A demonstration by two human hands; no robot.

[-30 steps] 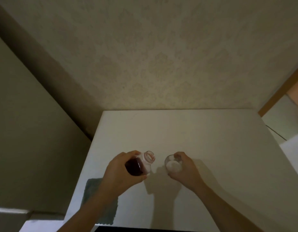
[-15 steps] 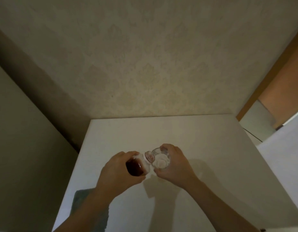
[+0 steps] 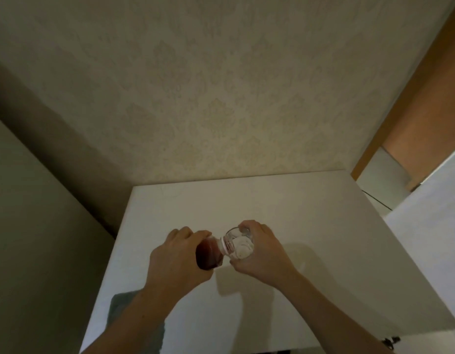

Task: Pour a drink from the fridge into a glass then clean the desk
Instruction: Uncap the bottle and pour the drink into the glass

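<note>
My left hand grips a clear bottle of dark red drink, tilted to the right so its open neck reaches the rim of a clear glass. My right hand holds that glass from the right, tipped toward the bottle. The inside of the glass looks pale, with no red liquid visible in it. Both are held just above the white desk.
A grey-green cloth lies on the desk's near left corner, partly under my left forearm. A patterned wall stands behind the desk. A dark gap runs along the desk's left edge. A wooden door frame is at the right.
My right hand lifted the glass and brought it left to the bottle's mouth. The bottle has tipped further toward the glass. The view shifted left and up.
</note>
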